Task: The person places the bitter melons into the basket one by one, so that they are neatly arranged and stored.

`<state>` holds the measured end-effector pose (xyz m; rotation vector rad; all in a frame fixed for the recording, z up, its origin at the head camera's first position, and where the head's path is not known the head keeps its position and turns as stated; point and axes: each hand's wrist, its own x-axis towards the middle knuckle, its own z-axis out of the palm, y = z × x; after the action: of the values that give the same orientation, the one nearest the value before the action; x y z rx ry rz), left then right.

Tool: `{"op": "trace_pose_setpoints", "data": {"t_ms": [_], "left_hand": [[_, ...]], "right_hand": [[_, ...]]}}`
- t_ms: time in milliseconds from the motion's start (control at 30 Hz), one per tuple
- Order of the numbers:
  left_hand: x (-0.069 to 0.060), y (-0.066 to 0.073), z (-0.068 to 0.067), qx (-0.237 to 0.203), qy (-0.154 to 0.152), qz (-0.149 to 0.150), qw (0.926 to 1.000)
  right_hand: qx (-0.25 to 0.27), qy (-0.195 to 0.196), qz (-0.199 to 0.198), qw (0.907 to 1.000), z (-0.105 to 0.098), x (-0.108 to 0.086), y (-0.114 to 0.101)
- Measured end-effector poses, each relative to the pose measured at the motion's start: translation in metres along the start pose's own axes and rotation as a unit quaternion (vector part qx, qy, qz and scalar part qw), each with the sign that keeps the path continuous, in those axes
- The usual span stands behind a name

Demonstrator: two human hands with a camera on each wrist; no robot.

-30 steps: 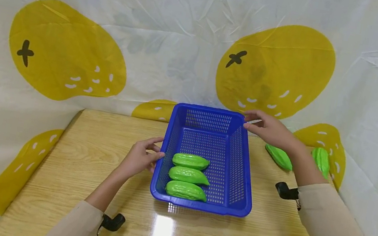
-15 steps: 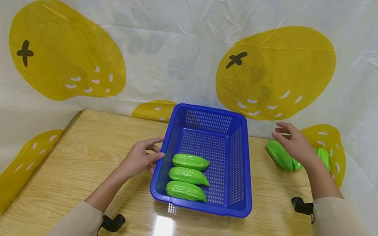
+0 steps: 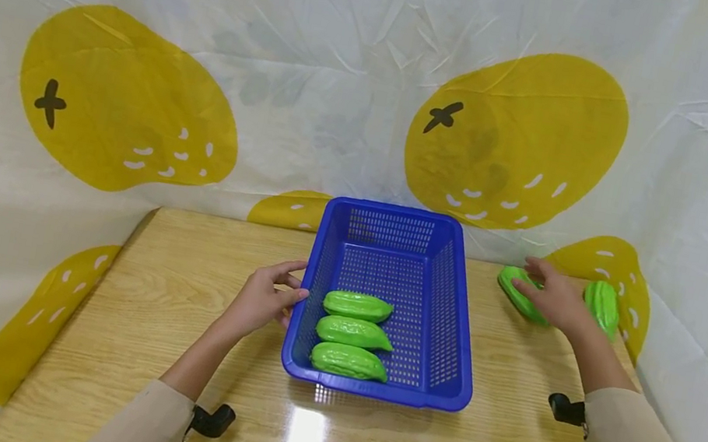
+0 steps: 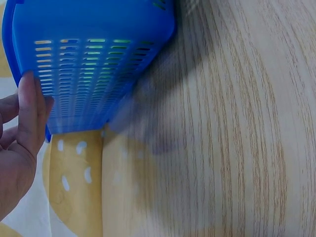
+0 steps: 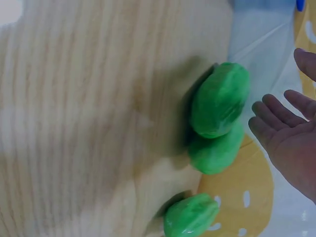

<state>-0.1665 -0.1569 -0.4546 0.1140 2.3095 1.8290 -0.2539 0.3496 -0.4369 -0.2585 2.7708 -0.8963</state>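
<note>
A blue mesh basket [image 3: 462,351] stands mid-table with three green bitter melons [image 3: 354,332] lined up crosswise in its near left part. My left hand [image 3: 260,295] holds the basket's left rim, its thumb at the rim and other fingers below it; the left wrist view shows the fingers [image 4: 32,106] against the outer wall. Over at the right, my right hand [image 3: 557,296] hovers above a bitter melon [image 3: 513,285], fingers spread and holding nothing. The right wrist view shows that melon [image 5: 222,98] against a second one [image 5: 217,150], with a third [image 5: 190,217] a little apart.
A white cloth [image 3: 315,119] with yellow fruit prints hangs behind the wooden table [image 3: 169,299] and along its sides. The third loose melon [image 3: 602,306] lies near the table's right back corner. A bright reflection shows on the tabletop before the basket.
My right hand has left the basket's far right corner, moved right, and come down over the loose bitter melons. The left hand and the basket stay in place.
</note>
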Motion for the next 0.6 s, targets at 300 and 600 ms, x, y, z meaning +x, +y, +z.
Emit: {"op": "trace_pose_setpoints", "data": {"t_ms": [300,600], "left_hand": [[-0.0015,0.0006,-0.0003,0.002,0.002,0.004,1.0000],[-0.0014,0.0001,0.0001,0.004,0.004,-0.002,1.0000]], "right_hand": [[-0.049,0.002,0.012,0.9987,0.0065,0.0023,0.0029],[-0.066,0.004,0.021,0.9976,0.0096,0.0042,0.0047]]}}
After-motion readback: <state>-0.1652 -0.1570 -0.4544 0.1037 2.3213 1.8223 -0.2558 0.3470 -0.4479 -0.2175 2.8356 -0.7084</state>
